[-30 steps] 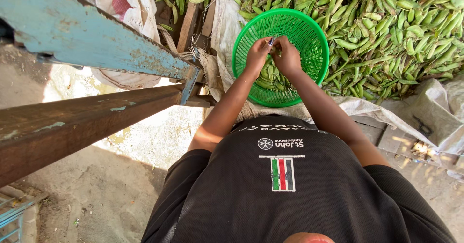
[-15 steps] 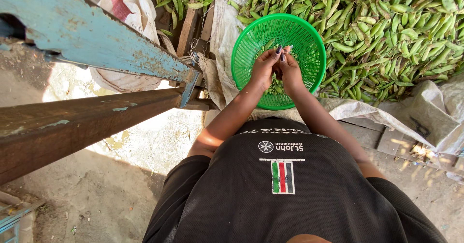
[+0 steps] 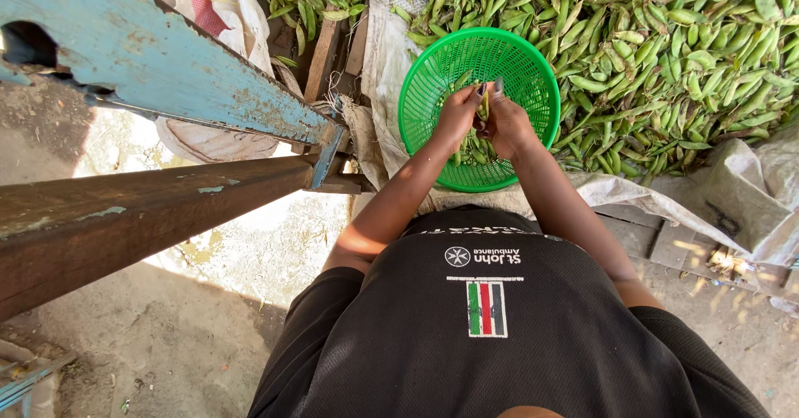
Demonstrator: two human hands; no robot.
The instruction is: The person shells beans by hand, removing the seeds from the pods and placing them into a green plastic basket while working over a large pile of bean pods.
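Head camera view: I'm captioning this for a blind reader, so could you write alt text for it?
Seen from above, a person's left hand and right hand hold a green pod together over a round green plastic basket containing pods. A large heap of green pods lies to the right on pale sacking.

Support: low wooden platform (image 3: pixel 666 239), planks showing at right; covered by pale woven sacking (image 3: pixel 749 185). On the sacking lay a heap of green pods (image 3: pixel 666 44) and a green plastic basket (image 3: pixel 533 69)

Hands (image 3: pixel 484 118) pinching pod (image 3: pixel 483 106) over basket (image 3: pixel 433 77)
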